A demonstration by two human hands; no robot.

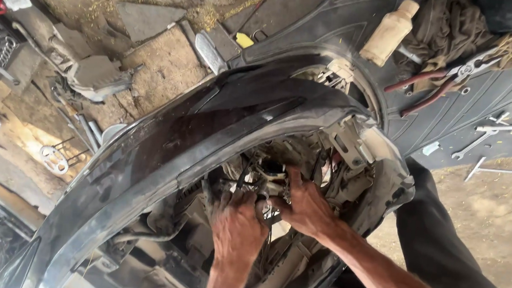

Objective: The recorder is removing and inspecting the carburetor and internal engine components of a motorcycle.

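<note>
Black plastic bodywork, a scooter front panel, arching from lower left to upper right, long axis on that diagonal, hollow underside open toward the camera. Little free room under the panel's curved edge: cavity crowded with a tangle of wires, brackets and pale plastic housings. Left hand pushed into that tangle below the panel's rim, fingers curled and buried among the wires; grip impossible to make out. Right hand just beside it, touching, fingers spread and reaching into the same bundle, fingertips hidden behind the wiring; hold likewise unclear. Both forearms cut off by the bottom edge. More open space beyond the panel's upper right end: black rubber mat carrying red-handled pliers, a tan plastic bottle, a brown rag and wrenches. Dusty stone ground left of the panel, scattered with metal parts, details blurred.
</note>
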